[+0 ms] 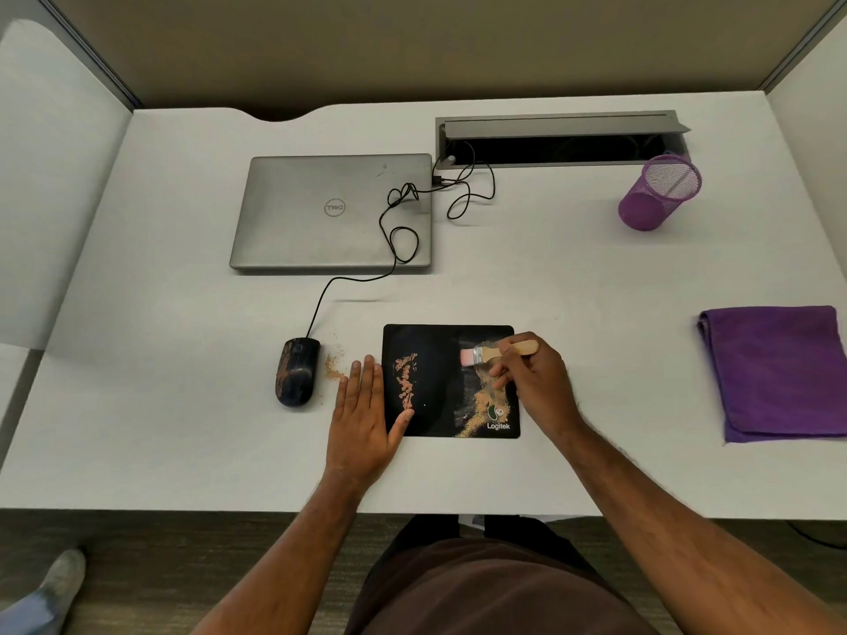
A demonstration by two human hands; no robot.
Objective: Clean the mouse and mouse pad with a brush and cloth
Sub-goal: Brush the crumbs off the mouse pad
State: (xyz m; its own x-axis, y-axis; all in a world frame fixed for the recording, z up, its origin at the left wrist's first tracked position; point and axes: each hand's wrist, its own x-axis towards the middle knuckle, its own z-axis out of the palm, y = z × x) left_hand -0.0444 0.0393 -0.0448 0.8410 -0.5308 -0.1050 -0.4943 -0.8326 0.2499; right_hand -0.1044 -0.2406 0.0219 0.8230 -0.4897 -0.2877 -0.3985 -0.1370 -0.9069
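A black Logitek mouse pad [435,382] lies on the white desk, streaked with tan dust on its left side and lower right. My right hand [534,382] grips a small wooden-handled brush [486,355], its pale bristles on the pad's upper right. Flat on the desk lies my left hand [362,405], fingers apart, against the pad's left edge with the thumb on the pad. A black wired mouse [297,371], smeared with dust, sits left of the pad. A folded purple cloth [774,371] lies at the far right.
Loose tan dust [333,366] is scattered between mouse and left hand. A closed grey laptop [332,210] sits behind, the mouse cable [394,240] looped over it. A purple mesh cup [657,192] stands beside an open cable tray [554,139]. Partition walls surround the desk.
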